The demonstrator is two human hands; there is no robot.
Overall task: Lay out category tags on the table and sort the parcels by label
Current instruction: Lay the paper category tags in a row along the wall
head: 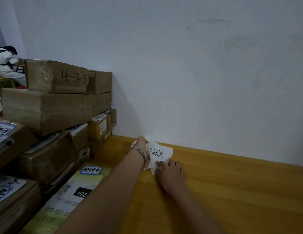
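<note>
White paper category tags (161,152) with black handwriting lie bunched on the wooden table (232,183) close to the wall. My left hand (142,143), with a metal bracelet at the wrist, reaches over their far left edge and touches them. My right hand (169,169) pinches the near edge of the sheets. Brown cardboard parcels (46,108) are stacked at the left, one marked "4-2-5" (57,76). A flat yellow-green parcel (74,188) with a "220" label lies beside my left forearm.
A plain white wall (198,73) rises right behind the table's far edge. Another person in white (7,65) sits at the far left behind the stack. The bare wooden tabletop stretches out to the right of my hands.
</note>
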